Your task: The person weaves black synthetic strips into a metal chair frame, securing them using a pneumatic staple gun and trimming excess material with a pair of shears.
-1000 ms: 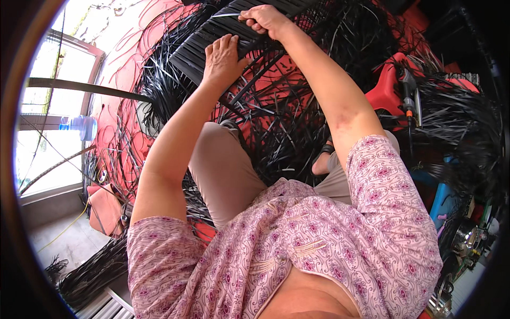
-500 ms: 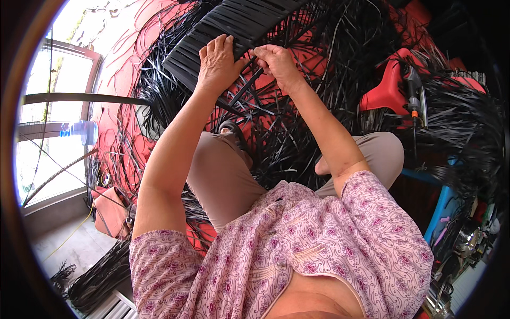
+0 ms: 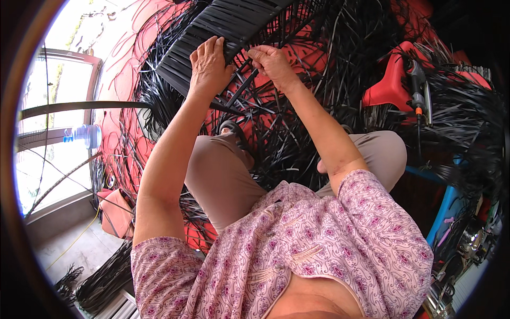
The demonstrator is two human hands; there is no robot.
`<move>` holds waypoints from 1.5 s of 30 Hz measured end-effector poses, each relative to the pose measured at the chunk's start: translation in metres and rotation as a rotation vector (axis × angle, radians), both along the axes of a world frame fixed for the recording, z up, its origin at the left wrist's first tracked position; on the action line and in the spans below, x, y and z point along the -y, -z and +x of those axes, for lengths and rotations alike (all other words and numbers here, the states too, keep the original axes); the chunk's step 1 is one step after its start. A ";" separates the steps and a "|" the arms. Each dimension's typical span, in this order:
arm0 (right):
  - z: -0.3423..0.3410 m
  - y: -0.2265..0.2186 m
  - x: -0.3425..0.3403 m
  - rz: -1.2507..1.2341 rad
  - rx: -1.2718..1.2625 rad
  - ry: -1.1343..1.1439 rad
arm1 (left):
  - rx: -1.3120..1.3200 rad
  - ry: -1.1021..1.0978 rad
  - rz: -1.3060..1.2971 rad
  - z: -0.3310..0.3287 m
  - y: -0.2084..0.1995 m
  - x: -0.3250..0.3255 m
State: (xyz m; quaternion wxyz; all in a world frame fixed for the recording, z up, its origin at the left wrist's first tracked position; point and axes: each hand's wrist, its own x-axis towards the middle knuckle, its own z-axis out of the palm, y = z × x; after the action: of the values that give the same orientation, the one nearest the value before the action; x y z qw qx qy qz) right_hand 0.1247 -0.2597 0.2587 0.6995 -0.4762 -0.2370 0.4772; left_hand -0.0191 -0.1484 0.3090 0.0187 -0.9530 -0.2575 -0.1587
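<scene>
A flat panel [image 3: 229, 24] woven from black strips lies tilted in front of me, at the top of the view. My left hand [image 3: 209, 68] rests palm down on its near part, fingers stretched out and thumb apart. Just to the right, at the panel's near edge, my right hand [image 3: 272, 66] is closed in a pinch on a thin black strip, mostly hidden by the fingertips. Dark bars of a frame show below the panel between my two hands.
Loose black strips [image 3: 287, 151] cover much of the red floor covering around my feet. To the right are a red plastic stool [image 3: 387, 90] and a power tool [image 3: 418, 87]. A clear plastic bottle [image 3: 87, 136] and a pink bag [image 3: 117, 213] are at left.
My left hand and the woven panel have shifted slightly left. The right hand has moved a little left too, still pinching at the panel's edge.
</scene>
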 end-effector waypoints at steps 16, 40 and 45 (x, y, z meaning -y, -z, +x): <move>0.017 0.191 0.006 -0.201 -0.169 -0.046 | -0.042 0.005 -0.039 0.002 0.003 -0.013; 0.048 0.134 -0.079 -0.062 -0.200 -0.022 | -0.184 0.238 -0.010 0.033 -0.082 -0.133; 0.050 0.062 -0.050 -0.100 -0.220 0.023 | -0.329 -0.081 -0.240 0.060 -0.123 -0.141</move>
State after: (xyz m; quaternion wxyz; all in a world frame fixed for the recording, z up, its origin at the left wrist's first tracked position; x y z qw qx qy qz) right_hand 0.1745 -0.2092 0.1968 0.7020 -0.4581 -0.1293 0.5297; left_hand 0.0408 -0.0072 0.4323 -0.0468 -0.9503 -0.3061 0.0319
